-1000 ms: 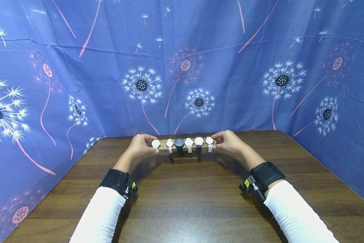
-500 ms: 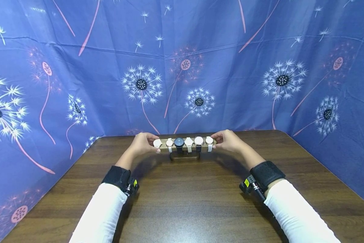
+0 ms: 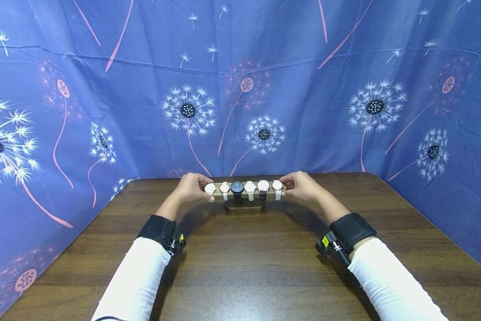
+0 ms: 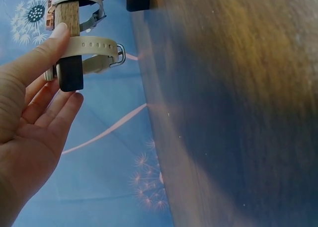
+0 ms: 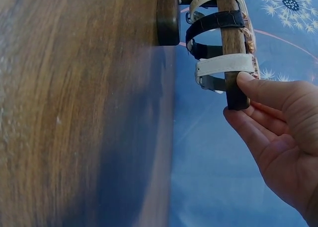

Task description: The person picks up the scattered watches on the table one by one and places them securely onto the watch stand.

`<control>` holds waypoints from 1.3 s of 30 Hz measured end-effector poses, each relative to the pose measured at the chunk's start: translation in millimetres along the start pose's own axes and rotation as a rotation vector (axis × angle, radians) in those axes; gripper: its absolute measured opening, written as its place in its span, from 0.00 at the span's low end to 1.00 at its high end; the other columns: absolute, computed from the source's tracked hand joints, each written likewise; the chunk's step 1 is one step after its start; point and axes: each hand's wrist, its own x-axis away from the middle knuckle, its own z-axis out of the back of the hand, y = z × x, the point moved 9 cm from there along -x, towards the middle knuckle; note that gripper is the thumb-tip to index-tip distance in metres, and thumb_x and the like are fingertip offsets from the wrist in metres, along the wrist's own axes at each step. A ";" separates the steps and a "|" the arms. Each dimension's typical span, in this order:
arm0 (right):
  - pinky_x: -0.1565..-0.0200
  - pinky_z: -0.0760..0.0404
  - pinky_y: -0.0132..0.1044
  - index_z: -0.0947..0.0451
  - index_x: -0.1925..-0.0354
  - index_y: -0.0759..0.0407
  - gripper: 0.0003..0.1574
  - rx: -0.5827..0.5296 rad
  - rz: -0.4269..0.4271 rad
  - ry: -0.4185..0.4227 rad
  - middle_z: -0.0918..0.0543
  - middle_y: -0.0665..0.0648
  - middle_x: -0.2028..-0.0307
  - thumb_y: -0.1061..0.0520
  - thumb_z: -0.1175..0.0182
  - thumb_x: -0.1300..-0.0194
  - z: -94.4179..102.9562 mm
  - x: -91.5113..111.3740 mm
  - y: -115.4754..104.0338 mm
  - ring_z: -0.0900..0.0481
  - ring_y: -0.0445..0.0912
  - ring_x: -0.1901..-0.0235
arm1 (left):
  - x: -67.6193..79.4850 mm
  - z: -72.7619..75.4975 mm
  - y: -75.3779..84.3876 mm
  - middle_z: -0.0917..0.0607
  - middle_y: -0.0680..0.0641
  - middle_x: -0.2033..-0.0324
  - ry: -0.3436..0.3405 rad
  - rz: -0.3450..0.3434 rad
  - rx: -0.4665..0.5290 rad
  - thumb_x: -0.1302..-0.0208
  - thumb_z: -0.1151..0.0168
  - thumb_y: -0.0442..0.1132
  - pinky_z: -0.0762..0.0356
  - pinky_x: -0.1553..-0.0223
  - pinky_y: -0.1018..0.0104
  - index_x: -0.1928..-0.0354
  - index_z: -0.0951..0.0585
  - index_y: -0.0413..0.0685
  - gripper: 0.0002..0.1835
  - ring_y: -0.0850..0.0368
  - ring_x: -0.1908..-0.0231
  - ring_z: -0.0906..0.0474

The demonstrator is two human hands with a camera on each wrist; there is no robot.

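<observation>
Several wristwatches hang in a row on the wooden bar of a watch stand (image 3: pixel 244 206) near the table's far edge. My left hand (image 3: pixel 190 187) pinches the leftmost watch, which has a cream strap (image 4: pixel 92 45), close to the bar's left end. In the left wrist view its thumb lies against the strap and bar, with the fingers behind. At the other end my right hand (image 3: pixel 301 187) holds the bar's dark tip (image 5: pixel 237 95). Its thumb is beside the white-strapped watch (image 5: pixel 223 64). A black-faced watch (image 3: pixel 237 187) and a black-strapped watch (image 5: pixel 213 23) hang between the hands.
The stand's dark base (image 5: pixel 168 23) rests on a brown wooden table (image 3: pixel 240 267). A blue curtain (image 3: pixel 304 89) with dandelion prints hangs behind and along the sides. Each wrist wears a black band with a small camera.
My left hand has moved slightly to the right, and the leftmost watch has slid inward along the bar with it. The right hand and the other watches stay nearly in place.
</observation>
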 end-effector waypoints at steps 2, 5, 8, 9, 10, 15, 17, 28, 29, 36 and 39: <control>0.59 0.21 0.40 0.25 0.54 0.68 0.24 0.000 0.015 -0.004 0.18 0.58 0.65 0.62 0.33 0.52 -0.8 -0.1 -1.1 0.21 0.46 0.65 | 0.1 -0.4 1.8 0.15 0.51 0.67 -0.003 -0.006 -0.010 0.69 0.22 0.46 0.23 0.61 0.63 0.57 0.18 0.48 0.29 0.62 0.67 0.22; 0.60 0.21 0.40 0.24 0.56 0.68 0.23 0.000 0.037 -0.004 0.17 0.57 0.68 0.63 0.33 0.53 -0.9 -0.5 -3.7 0.20 0.45 0.66 | -0.3 -0.7 3.9 0.16 0.52 0.69 -0.001 -0.013 -0.013 0.69 0.22 0.46 0.23 0.63 0.63 0.58 0.18 0.47 0.29 0.62 0.69 0.23; 0.61 0.21 0.40 0.24 0.56 0.69 0.22 0.002 0.053 -0.008 0.17 0.57 0.69 0.64 0.33 0.53 -0.7 -0.9 -6.8 0.20 0.45 0.67 | -0.6 -0.2 5.4 0.16 0.53 0.70 0.007 -0.022 -0.017 0.70 0.22 0.46 0.23 0.65 0.63 0.58 0.17 0.48 0.29 0.63 0.71 0.23; 0.61 0.21 0.40 0.24 0.56 0.70 0.23 0.001 0.053 -0.008 0.17 0.57 0.68 0.64 0.34 0.53 -0.4 -0.9 -7.4 0.20 0.45 0.67 | -0.6 -0.1 5.6 0.16 0.53 0.70 0.009 -0.024 -0.020 0.70 0.22 0.46 0.23 0.65 0.64 0.58 0.17 0.48 0.29 0.63 0.71 0.23; 0.61 0.21 0.40 0.24 0.56 0.70 0.23 0.002 0.050 -0.006 0.17 0.58 0.68 0.64 0.33 0.53 0.3 -0.8 -7.7 0.20 0.45 0.67 | -1.0 0.1 6.1 0.16 0.53 0.70 0.014 -0.028 -0.025 0.70 0.22 0.46 0.23 0.65 0.64 0.59 0.17 0.48 0.29 0.63 0.71 0.24; 0.60 0.21 0.39 0.25 0.55 0.71 0.24 -0.008 0.032 -0.006 0.18 0.60 0.66 0.65 0.34 0.52 0.4 -0.5 -5.8 0.20 0.46 0.66 | -2.7 -0.6 7.0 0.16 0.53 0.70 0.017 -0.022 -0.043 0.71 0.22 0.47 0.24 0.64 0.64 0.59 0.17 0.49 0.29 0.62 0.70 0.23; 0.60 0.21 0.39 0.25 0.55 0.71 0.24 -0.015 0.025 -0.008 0.18 0.60 0.66 0.64 0.34 0.52 -0.1 -0.6 -4.8 0.20 0.46 0.65 | -3.5 -1.1 6.1 0.16 0.53 0.69 0.015 -0.023 -0.051 0.72 0.22 0.47 0.24 0.63 0.63 0.59 0.17 0.49 0.29 0.62 0.69 0.23; 0.60 0.21 0.40 0.25 0.54 0.70 0.24 0.007 0.022 -0.016 0.18 0.58 0.66 0.62 0.34 0.51 -0.3 -1.0 -5.3 0.21 0.46 0.65 | -4.7 0.7 15.5 0.16 0.53 0.72 0.036 -0.114 -0.105 0.73 0.22 0.50 0.25 0.65 0.63 0.62 0.16 0.50 0.29 0.62 0.72 0.25; 0.60 0.21 0.40 0.25 0.54 0.70 0.24 0.004 0.022 -0.016 0.18 0.59 0.66 0.62 0.34 0.51 -0.3 -0.9 -5.5 0.21 0.46 0.65 | -5.6 -0.3 13.8 0.16 0.53 0.71 0.027 -0.095 -0.112 0.73 0.22 0.50 0.25 0.64 0.63 0.61 0.16 0.50 0.29 0.62 0.71 0.25; 0.60 0.21 0.40 0.24 0.55 0.68 0.23 0.000 0.020 -0.008 0.17 0.57 0.67 0.63 0.34 0.52 -0.4 -1.3 -4.7 0.21 0.45 0.66 | -6.8 -2.8 13.1 0.17 0.54 0.73 0.008 -0.054 -0.141 0.72 0.22 0.50 0.26 0.66 0.63 0.59 0.16 0.51 0.29 0.61 0.72 0.27; 0.60 0.21 0.40 0.24 0.55 0.68 0.23 0.004 0.025 -0.011 0.17 0.56 0.68 0.63 0.34 0.52 -1.3 -0.9 -5.3 0.21 0.44 0.67 | -6.1 -4.2 12.8 0.17 0.54 0.72 0.003 -0.049 -0.136 0.72 0.22 0.49 0.26 0.66 0.63 0.59 0.17 0.51 0.30 0.60 0.72 0.27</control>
